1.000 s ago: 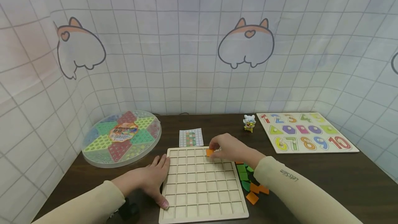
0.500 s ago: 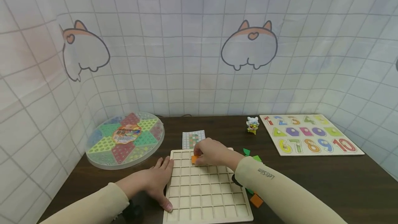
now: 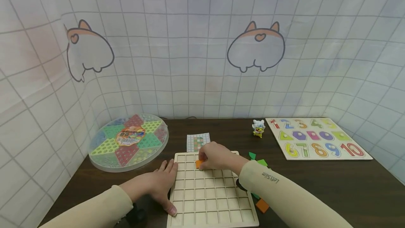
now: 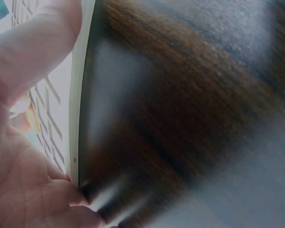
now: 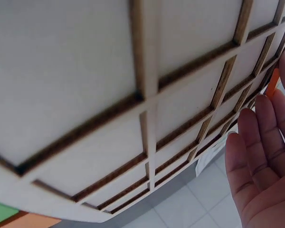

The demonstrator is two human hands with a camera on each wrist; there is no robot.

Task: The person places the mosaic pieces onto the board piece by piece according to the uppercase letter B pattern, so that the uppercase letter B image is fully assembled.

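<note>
A pale wooden grid board (image 3: pixel 210 196) lies on the dark table. My right hand (image 3: pixel 217 156) pinches an orange square tile (image 3: pixel 198 164) over the board's far rows, left of its middle. In the right wrist view the thumb and fingertips hold the edge of that orange tile (image 5: pixel 273 81); whether it touches the board I cannot tell. My left hand (image 3: pixel 159 185) rests along the board's left edge with fingers extended, its thumb (image 4: pixel 35 40) over the rim. A small printed pattern card (image 3: pixel 196 141) lies just behind the board.
Loose green and orange pieces (image 3: pixel 262 205) lie right of the board, partly hidden by the right sleeve. A round Chinese checkers board (image 3: pixel 129 141) is at the back left. A small figurine (image 3: pixel 258 128) and a number puzzle board (image 3: pixel 316 139) stand at the back right.
My right hand has carried the orange tile leftward across the far rows, then nearly stopped. My left hand stays at the board's left edge. The head view has shifted slightly.
</note>
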